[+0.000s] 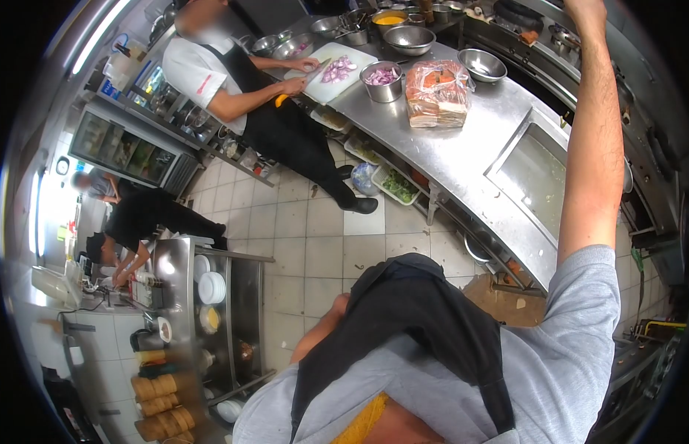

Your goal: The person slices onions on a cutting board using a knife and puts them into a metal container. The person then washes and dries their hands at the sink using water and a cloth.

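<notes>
My right arm stretches up the right side of the view, and my right hand [586, 9] is cut off by the top edge near the stove area; its fingers do not show. Low beside my black apron [404, 303] is my left hand [340, 304], mostly hidden by the cloth, so its fingers cannot be made out. Between my arm and the counter's middle lies a sink basin [533, 166]. On the steel counter [478, 148] are a plastic-wrapped bread loaf [437, 95], a metal pot of chopped onion [382, 80] and a metal bowl [483, 65].
A co-worker in a black apron [274, 122] holds a knife over chopped onion on a white board [331, 90]. Two other people work at the far left. A steel shelf unit [174, 270] with plates [211, 288] stands left; trays sit under the counter.
</notes>
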Demonstrator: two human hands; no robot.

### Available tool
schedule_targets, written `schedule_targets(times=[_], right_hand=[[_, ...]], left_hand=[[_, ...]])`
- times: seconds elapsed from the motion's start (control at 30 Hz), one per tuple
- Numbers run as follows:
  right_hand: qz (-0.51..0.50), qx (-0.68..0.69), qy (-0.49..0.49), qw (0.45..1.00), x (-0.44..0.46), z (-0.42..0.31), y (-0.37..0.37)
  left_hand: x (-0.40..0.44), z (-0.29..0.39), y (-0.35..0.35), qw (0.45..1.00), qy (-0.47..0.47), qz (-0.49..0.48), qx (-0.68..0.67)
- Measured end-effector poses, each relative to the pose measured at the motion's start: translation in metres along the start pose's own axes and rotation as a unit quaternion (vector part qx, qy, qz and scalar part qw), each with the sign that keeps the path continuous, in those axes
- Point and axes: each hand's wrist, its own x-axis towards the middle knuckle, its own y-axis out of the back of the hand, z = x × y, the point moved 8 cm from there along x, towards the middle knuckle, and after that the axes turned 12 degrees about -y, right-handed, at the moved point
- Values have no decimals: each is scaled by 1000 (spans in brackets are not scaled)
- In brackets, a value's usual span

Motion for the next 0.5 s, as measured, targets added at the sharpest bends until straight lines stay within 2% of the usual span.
schedule_targets(times=[0.07,0.13,0.33,0.43,0.5], right_hand=[[9,-12,-26,1000,7,7,-4],[7,-13,-28,1000,6,6,-3],[10,-15,-24,1000,5,5,-2],[10,-9,-17,1000,6,6,-2],[10,-5,-12,1000,6,5,-2]], left_hand=[[0,2,0,1000,-10,0,7],[-9,7,6,994,56,32,-94],[-2,-3,0,999,36,7,-32],[-6,-5,0,993,66,25,-98],[-5,-6,-1,994,56,21,-89]])
